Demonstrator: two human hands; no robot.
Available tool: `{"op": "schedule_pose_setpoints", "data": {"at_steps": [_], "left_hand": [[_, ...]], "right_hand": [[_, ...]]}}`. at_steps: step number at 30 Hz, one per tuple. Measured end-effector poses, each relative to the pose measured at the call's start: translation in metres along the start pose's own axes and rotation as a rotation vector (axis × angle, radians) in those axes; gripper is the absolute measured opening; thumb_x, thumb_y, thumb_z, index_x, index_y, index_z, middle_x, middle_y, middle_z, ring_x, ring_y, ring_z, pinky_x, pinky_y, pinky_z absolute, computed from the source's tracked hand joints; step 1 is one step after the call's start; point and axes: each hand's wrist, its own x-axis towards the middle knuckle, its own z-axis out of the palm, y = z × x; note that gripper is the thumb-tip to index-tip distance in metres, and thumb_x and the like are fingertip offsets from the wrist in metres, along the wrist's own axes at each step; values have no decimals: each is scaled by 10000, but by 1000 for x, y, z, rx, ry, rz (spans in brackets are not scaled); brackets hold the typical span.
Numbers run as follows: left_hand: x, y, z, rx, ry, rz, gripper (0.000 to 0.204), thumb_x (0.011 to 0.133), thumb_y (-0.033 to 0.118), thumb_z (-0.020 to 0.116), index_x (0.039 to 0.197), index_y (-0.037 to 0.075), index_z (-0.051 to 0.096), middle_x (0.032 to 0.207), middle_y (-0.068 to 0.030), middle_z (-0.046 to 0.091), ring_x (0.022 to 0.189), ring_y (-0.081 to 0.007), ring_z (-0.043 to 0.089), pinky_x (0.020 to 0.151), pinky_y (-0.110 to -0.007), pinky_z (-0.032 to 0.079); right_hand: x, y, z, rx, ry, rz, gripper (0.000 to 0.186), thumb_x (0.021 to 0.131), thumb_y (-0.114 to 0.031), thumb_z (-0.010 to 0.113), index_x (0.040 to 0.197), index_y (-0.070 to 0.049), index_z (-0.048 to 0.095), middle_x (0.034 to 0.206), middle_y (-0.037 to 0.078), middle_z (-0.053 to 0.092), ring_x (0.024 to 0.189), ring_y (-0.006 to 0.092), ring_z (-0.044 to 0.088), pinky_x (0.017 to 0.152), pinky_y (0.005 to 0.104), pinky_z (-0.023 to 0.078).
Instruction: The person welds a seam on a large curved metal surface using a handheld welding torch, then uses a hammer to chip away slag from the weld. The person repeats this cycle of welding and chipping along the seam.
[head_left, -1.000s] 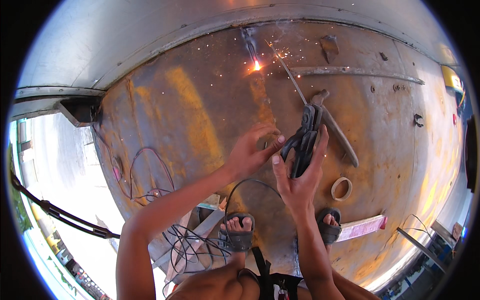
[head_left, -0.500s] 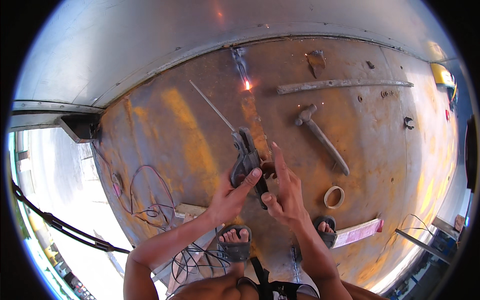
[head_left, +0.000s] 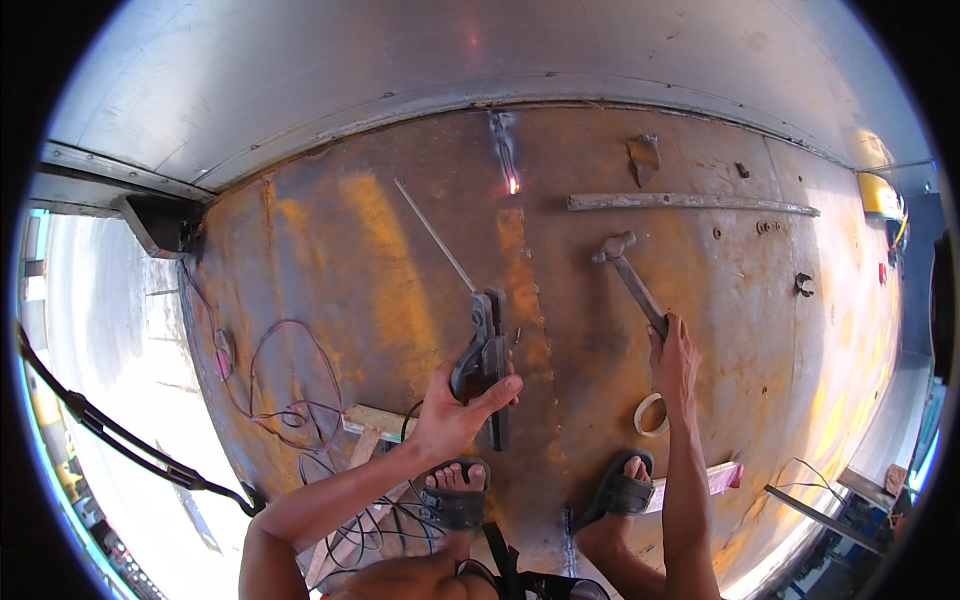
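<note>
My left hand (head_left: 452,412) is wrapped around a dark welding electrode holder (head_left: 487,335). A thin welding rod (head_left: 434,236) sticks out of its jaws, pointing up and left, apart from the steel floor. To the right, my right hand (head_left: 676,362) is closed around the handle end of a hammer (head_left: 637,284). The hammer's head lies up and left of that hand, near the floor. A fresh weld bead (head_left: 504,145) runs along a seam at the far side, its near end (head_left: 514,186) still glowing. A rusty strip of the seam (head_left: 514,250) continues toward me.
A metal bar (head_left: 690,202) and a scrap piece (head_left: 644,158) lie at the far right. Nearer are a pale ring (head_left: 651,414) and a white-pink block (head_left: 715,479). Cables (head_left: 375,520) tangle beside my left sandal (head_left: 456,500). A metal wall (head_left: 350,60) borders the far side.
My right hand has left the area beside the electrode holder, moved right and taken hold of the hammer handle. The left hand keeps the holder. The weld's glow has shrunk.
</note>
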Motion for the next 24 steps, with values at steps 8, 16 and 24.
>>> {"op": "schedule_pose_setpoints", "data": {"at_steps": [8, 16, 24], "left_hand": [[-3, 1, -2, -5, -6, -27, 339, 1009, 253, 799, 1187, 20, 629, 945, -25, 686, 846, -112, 667, 812, -314, 550], [-7, -9, -9, 100, -38, -134, 364, 1025, 233, 770, 1234, -17, 607, 943, -36, 677, 844, -126, 669, 794, -322, 556], [0, -12, -9, 93, -63, -120, 372, 1006, 302, 799, 1164, 13, 626, 853, -1, 666, 802, -77, 628, 744, -275, 524]], "right_hand": [[-16, -98, -7, 1202, -373, 384, 314, 1156, -379, 524, 1142, -65, 544, 821, 32, 565, 600, 80, 502, 516, 266, 416], [93, -177, -23, 1152, -406, 203, 332, 1154, -408, 526, 1051, -95, 490, 806, 7, 523, 558, 60, 465, 490, 245, 399], [72, -159, 36, 983, -298, 130, 364, 1149, -407, 534, 1004, -77, 479, 732, 3, 511, 545, 83, 476, 494, 290, 411]]}}
